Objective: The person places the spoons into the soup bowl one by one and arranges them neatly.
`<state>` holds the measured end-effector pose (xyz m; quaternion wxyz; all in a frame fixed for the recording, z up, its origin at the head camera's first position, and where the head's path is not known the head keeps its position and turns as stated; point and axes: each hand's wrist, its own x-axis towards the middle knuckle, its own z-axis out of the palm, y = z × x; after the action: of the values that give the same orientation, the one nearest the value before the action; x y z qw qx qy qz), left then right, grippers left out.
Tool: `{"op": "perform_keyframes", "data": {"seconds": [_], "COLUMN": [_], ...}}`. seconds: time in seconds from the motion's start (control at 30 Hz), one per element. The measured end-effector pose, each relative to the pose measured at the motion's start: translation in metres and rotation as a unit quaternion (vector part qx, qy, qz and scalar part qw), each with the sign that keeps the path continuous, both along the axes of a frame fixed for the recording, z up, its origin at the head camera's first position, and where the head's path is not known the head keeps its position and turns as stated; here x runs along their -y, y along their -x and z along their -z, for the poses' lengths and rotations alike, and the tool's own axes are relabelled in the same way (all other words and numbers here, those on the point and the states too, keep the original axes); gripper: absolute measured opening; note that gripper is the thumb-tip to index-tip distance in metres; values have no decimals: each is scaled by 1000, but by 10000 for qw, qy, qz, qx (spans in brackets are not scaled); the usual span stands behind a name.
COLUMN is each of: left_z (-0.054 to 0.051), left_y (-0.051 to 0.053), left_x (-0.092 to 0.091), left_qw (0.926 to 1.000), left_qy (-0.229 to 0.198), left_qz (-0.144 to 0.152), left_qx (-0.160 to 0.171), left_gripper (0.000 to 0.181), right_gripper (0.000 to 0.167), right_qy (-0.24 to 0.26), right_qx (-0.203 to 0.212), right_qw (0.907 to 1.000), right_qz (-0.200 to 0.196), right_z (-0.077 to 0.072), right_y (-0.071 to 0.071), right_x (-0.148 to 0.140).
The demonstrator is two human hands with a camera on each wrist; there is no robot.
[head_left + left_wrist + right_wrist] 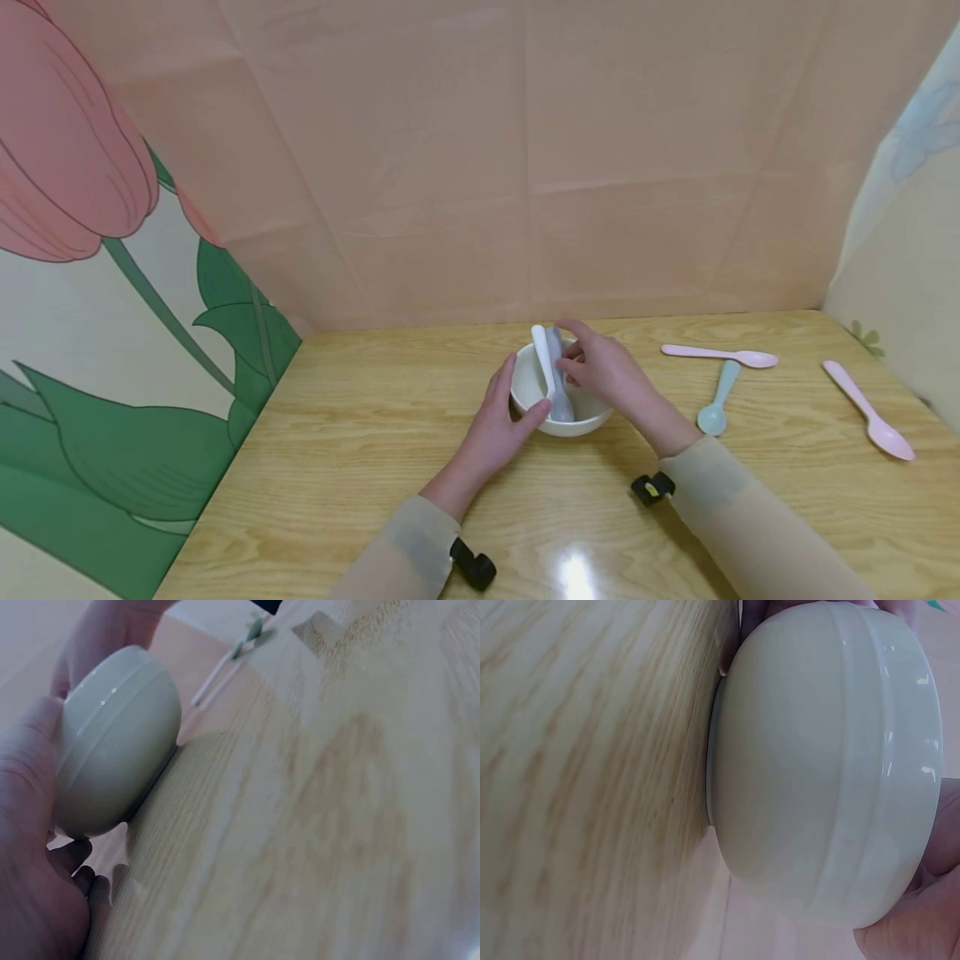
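Observation:
A white bowl [570, 428] stands on the wooden table, and my left hand [497, 423] grips its left side with the thumb over the near rim. In the left wrist view, the bowl [120, 742] shows its smooth outer wall beside that hand. Inside the bowl lean a white spoon [542, 354] and a greyish-purple spoon [561, 403], side by side with handles pointing up and away. My right hand [609, 367] reaches over the right rim and pinches the greyish-purple spoon's handle. The right wrist view has the bowl [817, 765] hiding most of the fingers.
Right of the bowl, a pink spoon [705, 353] lies sideways, touching or close to the handle of a light-blue spoon [720, 396]. Another pink spoon [870, 414] lies farther right. A peach-coloured sheet [525, 167] hangs behind the wooden table [337, 467].

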<state>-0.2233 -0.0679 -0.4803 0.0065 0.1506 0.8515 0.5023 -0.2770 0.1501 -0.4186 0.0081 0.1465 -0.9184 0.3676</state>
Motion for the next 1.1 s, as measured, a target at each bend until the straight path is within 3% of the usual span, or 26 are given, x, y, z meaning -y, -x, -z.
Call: {"op": "perform_keyframes", "data": {"seconds": [0.37, 0.7, 1.1], "left_z": [1, 3, 4], "left_y": [1, 2, 2], "left_x": [-1, -1, 1], "left_qw": [10000, 10000, 10000], "left_qy": [-25, -60, -63], "left_qz": [1, 22, -1], "left_qx": [-1, -1, -35], "left_gripper": [96, 95, 95], "right_gripper": [64, 63, 60], "right_qy": [-43, 244, 502], "right_qx": [-191, 87, 43], "right_qw": [9997, 9994, 9987], "right_qz": [-120, -212, -87], "right_z": [3, -2, -21], "right_y": [1, 1, -1], "right_x": [-1, -9, -22]}}
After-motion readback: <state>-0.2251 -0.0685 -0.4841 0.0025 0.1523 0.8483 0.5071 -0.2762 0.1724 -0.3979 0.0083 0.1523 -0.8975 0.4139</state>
